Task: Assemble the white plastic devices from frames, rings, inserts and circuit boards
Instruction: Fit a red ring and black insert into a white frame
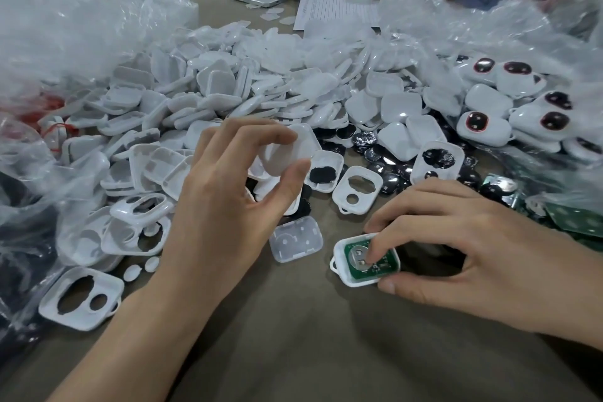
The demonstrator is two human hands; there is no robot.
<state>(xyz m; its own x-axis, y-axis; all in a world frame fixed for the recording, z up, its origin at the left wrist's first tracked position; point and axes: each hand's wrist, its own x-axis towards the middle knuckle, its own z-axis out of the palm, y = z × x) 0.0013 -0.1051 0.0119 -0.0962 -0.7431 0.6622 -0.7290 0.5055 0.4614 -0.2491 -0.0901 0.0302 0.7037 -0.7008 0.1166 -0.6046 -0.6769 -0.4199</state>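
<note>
My left hand (228, 192) pinches white cover (287, 153) over parts pile (228, 85). Right hand (456, 248) grips white frame (354, 282) on tabletop (293, 336), fingertip on green circuit board (354, 266); loop points left, long axis crosswise. I see bare room nearside, plastic bags (65, 26) flanking.

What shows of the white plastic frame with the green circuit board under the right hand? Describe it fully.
The white rounded-square plastic frame lies flat, open side up, on the grey-brown table, with a small loop at its left corner. A green circuit board carrying a round silvery metal contact sits inside it. The right hand holds it: one fingertip presses on the board, and the thumb touches the near edge.
</note>
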